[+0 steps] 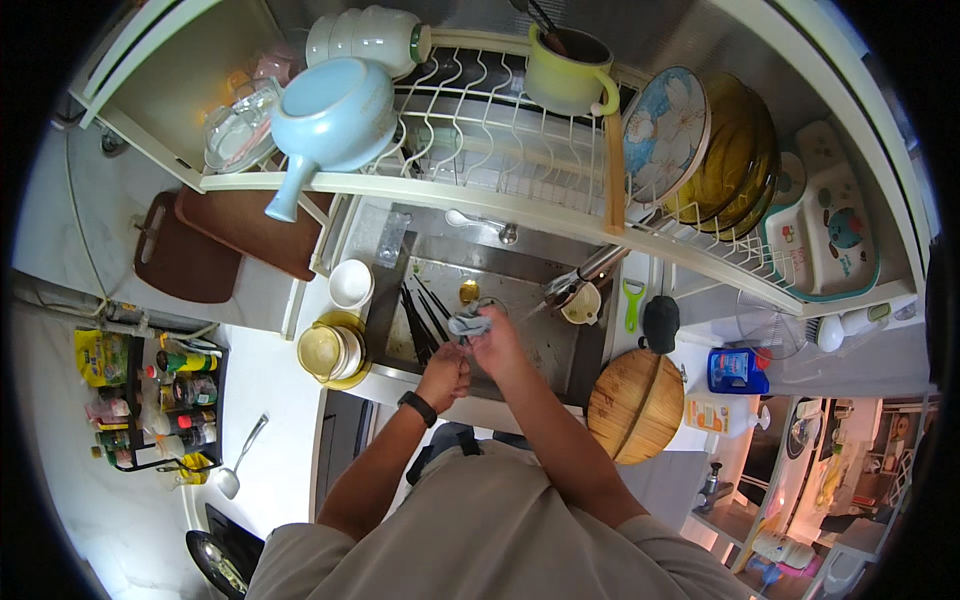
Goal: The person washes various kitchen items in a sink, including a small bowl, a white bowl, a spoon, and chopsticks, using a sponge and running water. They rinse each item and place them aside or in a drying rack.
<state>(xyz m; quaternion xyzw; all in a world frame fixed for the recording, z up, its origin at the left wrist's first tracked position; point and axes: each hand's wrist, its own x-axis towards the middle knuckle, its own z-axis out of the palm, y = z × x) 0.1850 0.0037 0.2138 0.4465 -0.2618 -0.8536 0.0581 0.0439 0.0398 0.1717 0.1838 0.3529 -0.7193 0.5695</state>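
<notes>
Over the steel sink [517,375], my right hand [498,346] grips a wet-looking grey cloth [470,322]. My left hand [445,375], with a dark band at the wrist, is closed just below it. A slim utensil [463,340] seems to run from the left fist up to the cloth; most of it is hidden. Several dark chopsticks [426,319] lie in the sink to the left of my hands. Beyond the cloth is a small amber dish [469,291]. A pull-out faucet [577,283] points in from the right, and a thin stream seems to leave it.
White bowls [350,283] and stacked yellowish bowls [322,352] stand left of the sink. On the right are a strainer cup [581,304], a green peeler [634,304] and a round wooden lid [636,405]. A dish rack [480,187] hangs overhead, holding a blue pot [334,105].
</notes>
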